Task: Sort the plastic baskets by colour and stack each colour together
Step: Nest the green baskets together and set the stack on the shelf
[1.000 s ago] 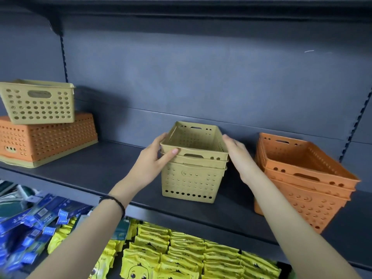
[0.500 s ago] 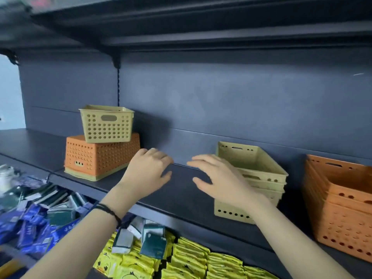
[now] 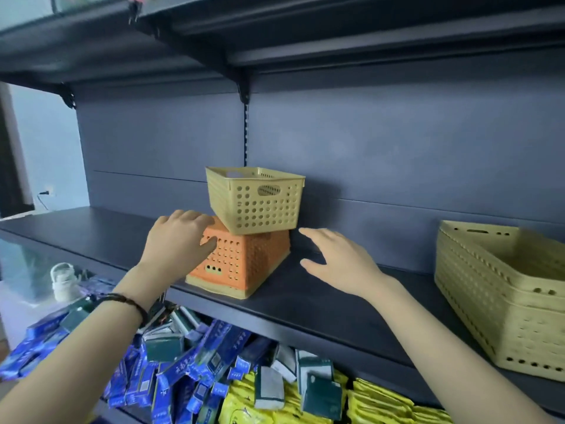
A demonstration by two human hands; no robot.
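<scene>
A single yellow basket (image 3: 255, 199) stands upright on top of an upside-down orange basket (image 3: 244, 260), which has a yellow rim showing beneath it. Both sit on the dark shelf (image 3: 305, 304). My left hand (image 3: 179, 240) lies open against the orange basket's left side, holding nothing. My right hand (image 3: 339, 260) hovers open just right of the orange basket, apart from it. A stack of nested yellow baskets (image 3: 501, 295) stands at the right edge of the shelf.
An upper shelf (image 3: 275, 47) overhangs the baskets. Below the shelf lie blue boxes (image 3: 171, 371), dark green boxes and yellow packets (image 3: 305, 405). The shelf's back panel (image 3: 382, 154) rises right behind the baskets.
Both hands let go of the yellow stack and moved left to the mixed pile. The view swung left, so the orange stack at right left the frame.
</scene>
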